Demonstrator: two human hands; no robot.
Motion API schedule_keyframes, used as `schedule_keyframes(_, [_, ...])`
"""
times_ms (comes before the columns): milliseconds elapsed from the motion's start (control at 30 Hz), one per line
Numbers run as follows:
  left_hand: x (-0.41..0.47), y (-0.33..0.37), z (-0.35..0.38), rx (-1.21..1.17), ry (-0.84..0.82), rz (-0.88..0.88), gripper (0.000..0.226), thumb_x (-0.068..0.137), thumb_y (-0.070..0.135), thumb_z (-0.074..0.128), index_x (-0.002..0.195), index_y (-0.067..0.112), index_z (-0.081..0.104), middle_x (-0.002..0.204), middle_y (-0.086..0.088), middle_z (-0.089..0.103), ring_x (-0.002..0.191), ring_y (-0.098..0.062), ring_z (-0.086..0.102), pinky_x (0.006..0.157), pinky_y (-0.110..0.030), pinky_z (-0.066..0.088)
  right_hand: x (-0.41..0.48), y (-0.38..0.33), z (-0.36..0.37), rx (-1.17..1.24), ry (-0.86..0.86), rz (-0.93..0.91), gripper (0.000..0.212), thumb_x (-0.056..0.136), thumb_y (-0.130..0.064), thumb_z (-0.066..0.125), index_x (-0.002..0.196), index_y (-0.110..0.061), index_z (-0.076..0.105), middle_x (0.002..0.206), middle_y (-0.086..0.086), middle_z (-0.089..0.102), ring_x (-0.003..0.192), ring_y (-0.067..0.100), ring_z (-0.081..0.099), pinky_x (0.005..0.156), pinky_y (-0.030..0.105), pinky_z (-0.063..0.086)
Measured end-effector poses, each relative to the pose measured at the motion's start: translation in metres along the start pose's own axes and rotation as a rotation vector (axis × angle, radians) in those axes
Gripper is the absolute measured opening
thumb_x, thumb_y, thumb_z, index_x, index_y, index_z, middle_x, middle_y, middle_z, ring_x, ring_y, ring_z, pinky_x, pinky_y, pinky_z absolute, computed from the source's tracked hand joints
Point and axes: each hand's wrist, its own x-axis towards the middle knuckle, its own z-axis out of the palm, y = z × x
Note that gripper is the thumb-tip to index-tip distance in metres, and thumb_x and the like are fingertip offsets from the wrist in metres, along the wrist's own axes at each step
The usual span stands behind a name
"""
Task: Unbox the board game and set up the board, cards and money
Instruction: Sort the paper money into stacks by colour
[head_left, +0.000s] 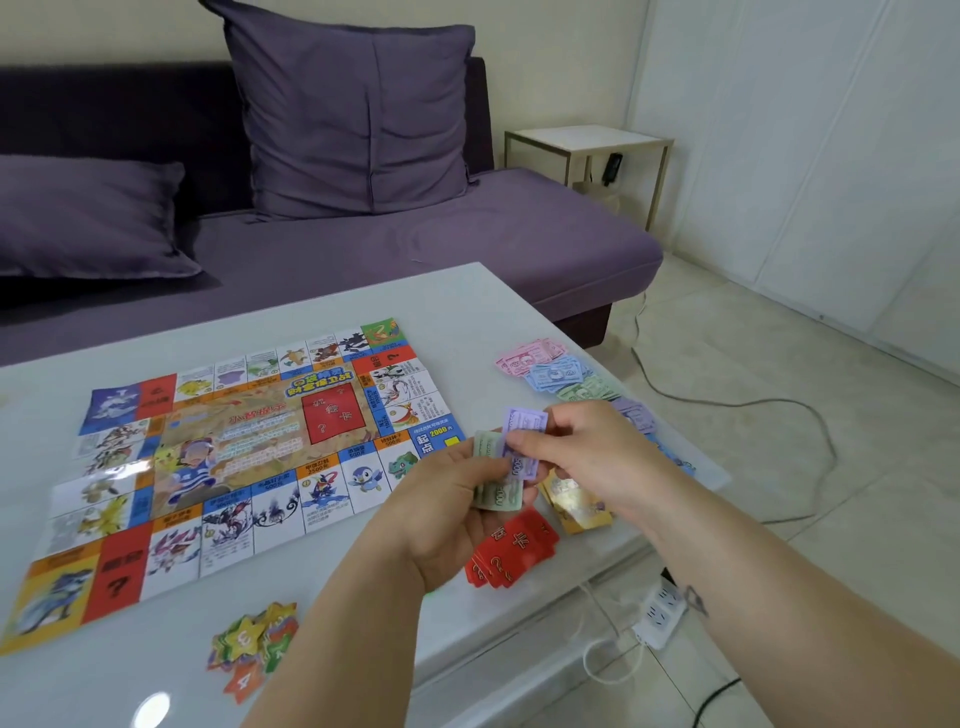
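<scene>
The colourful paper game board (244, 457) lies unfolded on the pale table (467, 291). My left hand (447, 519) holds a small stack of green play money (493, 478) above the table's right side. My right hand (582, 457) pinches a purple note (522, 431) on top of that stack. Sorted money piles sit near the right edge: pink (530, 356), blue (558, 374), green (592, 389), purple (636, 413). Red cards (514, 551) and gold cards (576, 501) lie under my hands. Star-shaped tokens (254, 639) lie at the front.
A purple sofa (415, 244) with two cushions stands behind the table. A small white side table (587, 143) is at the back right. On the tiled floor to the right run a grey cable (779, 405) and a white power strip (660, 613).
</scene>
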Motion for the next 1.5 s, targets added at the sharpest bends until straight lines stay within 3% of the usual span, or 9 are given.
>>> schedule_keyframes(367, [0.015, -0.001, 0.002, 0.219, 0.112, 0.058, 0.028, 0.095, -0.005, 0.043, 0.1, 0.013, 0.064, 0.091, -0.013, 0.07, 0.074, -0.016, 0.068, 0.058, -0.022, 0.057, 0.016, 0.011, -0.014, 0.003, -0.013, -0.03, 0.019, 0.086, -0.018, 0.067, 0.101, -0.029, 0.062, 0.073, -0.008, 0.058, 0.058, -0.003, 0.052, 0.058, 0.012, 0.038])
schedule_keyframes(467, [0.018, 0.0, 0.005, 0.082, 0.13, 0.065, 0.026, 0.097, -0.004, 0.039, 0.105, 0.01, 0.06, 0.089, -0.011, 0.07, 0.069, -0.012, 0.069, 0.055, -0.021, 0.056, 0.025, 0.017, -0.037, 0.061, 0.154, -0.017, 0.019, 0.086, -0.011, 0.063, 0.092, -0.029, 0.06, 0.071, -0.003, 0.058, 0.061, 0.011, 0.05, 0.063, 0.024, 0.039])
schedule_keyframes(633, [0.025, -0.001, 0.005, -0.021, 0.163, 0.099, 0.023, 0.098, -0.001, 0.04, 0.108, 0.009, 0.058, 0.09, -0.011, 0.071, 0.073, -0.014, 0.069, 0.058, -0.022, 0.057, 0.044, 0.048, -0.07, -0.062, 0.472, 0.039, 0.011, 0.085, -0.011, 0.061, 0.091, -0.017, 0.055, 0.079, -0.003, 0.061, 0.068, 0.014, 0.053, 0.057, 0.023, 0.037])
schedule_keyframes(800, [0.028, -0.006, 0.008, -0.021, 0.152, 0.092, 0.023, 0.096, -0.001, 0.043, 0.107, 0.011, 0.059, 0.087, -0.009, 0.072, 0.072, -0.014, 0.069, 0.06, -0.022, 0.058, 0.056, 0.067, -0.07, -0.412, 0.506, 0.169, 0.031, 0.081, -0.031, 0.067, 0.108, -0.024, 0.054, 0.11, 0.0, 0.06, 0.109, 0.027, 0.052, 0.09, 0.036, 0.04])
schedule_keyframes(900, [0.029, -0.007, 0.008, -0.001, 0.148, 0.103, 0.021, 0.095, 0.0, 0.046, 0.106, 0.012, 0.059, 0.085, -0.007, 0.074, 0.072, -0.013, 0.071, 0.061, -0.022, 0.058, 0.05, 0.054, -0.063, -0.474, 0.549, 0.097, 0.034, 0.082, -0.036, 0.067, 0.112, -0.024, 0.058, 0.118, 0.001, 0.056, 0.117, 0.027, 0.045, 0.096, 0.037, 0.036])
schedule_keyframes(1000, [0.031, -0.008, 0.009, 0.043, 0.14, 0.106, 0.022, 0.093, -0.002, 0.049, 0.106, 0.013, 0.06, 0.085, -0.006, 0.074, 0.073, -0.013, 0.072, 0.059, -0.022, 0.057, 0.035, 0.03, -0.05, -0.289, 0.431, -0.043, 0.024, 0.084, -0.036, 0.066, 0.102, -0.022, 0.063, 0.102, -0.008, 0.061, 0.098, 0.013, 0.057, 0.084, 0.03, 0.046])
schedule_keyframes(1133, [0.031, -0.012, 0.013, 0.108, 0.103, 0.118, 0.027, 0.089, -0.003, 0.056, 0.111, 0.011, 0.06, 0.093, -0.011, 0.071, 0.072, -0.014, 0.071, 0.06, -0.022, 0.056, 0.012, 0.009, -0.026, -0.105, 0.006, -0.029, 0.023, 0.082, -0.041, 0.069, 0.088, -0.019, 0.067, 0.077, -0.009, 0.066, 0.068, 0.0, 0.058, 0.058, 0.019, 0.04])
schedule_keyframes(1333, [0.025, -0.007, 0.01, 0.038, 0.076, 0.05, 0.024, 0.097, 0.0, 0.041, 0.106, 0.01, 0.06, 0.089, -0.012, 0.071, 0.074, -0.018, 0.069, 0.062, -0.025, 0.058, 0.016, 0.01, -0.025, -0.039, -0.007, -0.036, 0.005, 0.084, -0.026, 0.07, 0.08, -0.023, 0.068, 0.065, -0.014, 0.063, 0.052, -0.012, 0.052, 0.052, 0.003, 0.037])
schedule_keyframes(1500, [0.025, -0.007, -0.002, 0.258, 0.198, 0.12, 0.013, 0.092, 0.001, 0.054, 0.09, 0.007, 0.065, 0.081, -0.011, 0.072, 0.062, -0.016, 0.067, 0.059, -0.025, 0.056, 0.015, 0.006, -0.032, 0.086, -0.058, 0.032, 0.009, 0.079, -0.025, 0.074, 0.088, -0.023, 0.071, 0.058, -0.014, 0.055, 0.054, 0.001, 0.048, 0.061, 0.016, 0.043])
